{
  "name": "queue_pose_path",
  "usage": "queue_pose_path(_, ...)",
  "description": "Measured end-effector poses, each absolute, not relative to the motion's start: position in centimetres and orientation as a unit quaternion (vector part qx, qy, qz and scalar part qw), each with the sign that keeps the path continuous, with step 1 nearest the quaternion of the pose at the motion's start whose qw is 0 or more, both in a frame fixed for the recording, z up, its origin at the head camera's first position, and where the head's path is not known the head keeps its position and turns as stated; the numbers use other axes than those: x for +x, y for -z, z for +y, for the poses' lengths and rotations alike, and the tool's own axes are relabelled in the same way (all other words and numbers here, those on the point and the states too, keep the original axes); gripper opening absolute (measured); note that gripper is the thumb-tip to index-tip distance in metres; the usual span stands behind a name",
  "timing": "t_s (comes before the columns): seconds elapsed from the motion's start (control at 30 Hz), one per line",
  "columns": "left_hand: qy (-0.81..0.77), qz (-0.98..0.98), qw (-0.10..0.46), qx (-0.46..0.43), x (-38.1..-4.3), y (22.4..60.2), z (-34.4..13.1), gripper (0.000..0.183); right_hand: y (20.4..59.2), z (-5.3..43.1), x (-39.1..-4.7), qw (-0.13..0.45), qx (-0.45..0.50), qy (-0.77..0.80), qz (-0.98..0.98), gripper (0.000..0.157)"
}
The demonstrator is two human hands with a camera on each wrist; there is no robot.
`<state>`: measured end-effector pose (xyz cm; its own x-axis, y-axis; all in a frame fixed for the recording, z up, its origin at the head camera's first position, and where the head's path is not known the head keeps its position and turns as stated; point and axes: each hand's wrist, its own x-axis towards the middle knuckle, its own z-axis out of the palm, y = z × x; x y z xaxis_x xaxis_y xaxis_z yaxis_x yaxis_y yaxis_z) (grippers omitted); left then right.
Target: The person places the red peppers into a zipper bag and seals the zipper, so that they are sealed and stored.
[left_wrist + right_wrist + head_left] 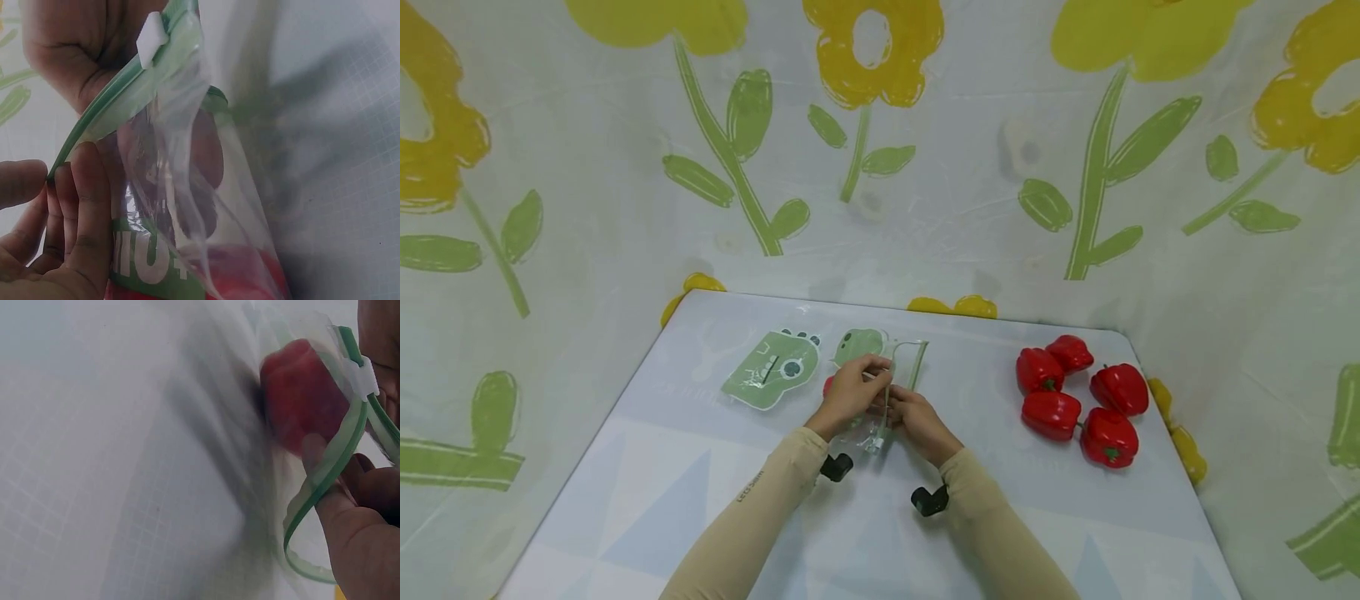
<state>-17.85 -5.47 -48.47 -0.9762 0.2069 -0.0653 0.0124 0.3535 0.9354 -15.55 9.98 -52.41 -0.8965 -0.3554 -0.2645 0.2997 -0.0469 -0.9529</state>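
Observation:
A clear zip bag (859, 342) with green print and a green zip strip is between my hands above the table. Inside it lies a red bell pepper (300, 394), seen through the plastic. My left hand (853, 392) pinches the green strip (94, 109) between thumb and fingers. My right hand (919, 423) grips the other side of the bag's mouth, some fingers showing through the plastic near the pepper. A white slider (150, 40) sits on the strip. The bag's mouth gapes between the hands.
Several red bell peppers (1051, 415) stand grouped at the table's right side. Another zip bag (775, 371) with green print lies flat at the left. The white table (700, 333) has blue triangles, and a flower-printed curtain (940, 167) hangs behind it.

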Motion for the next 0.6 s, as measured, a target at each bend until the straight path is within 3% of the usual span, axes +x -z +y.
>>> queue_pose_path(0.1,-0.560,0.822,0.085,0.066,-17.9,48.5,-5.5,0.029,52.5,9.9,-15.8,0.221,-0.020,0.727,0.650,0.046)
queue_pose_path(0.6,-0.587,0.802,0.101,0.049,-17.9,48.6,-5.8,0.028,50.7,13.8,-14.9,0.095,-0.040,0.702,0.704,0.040)
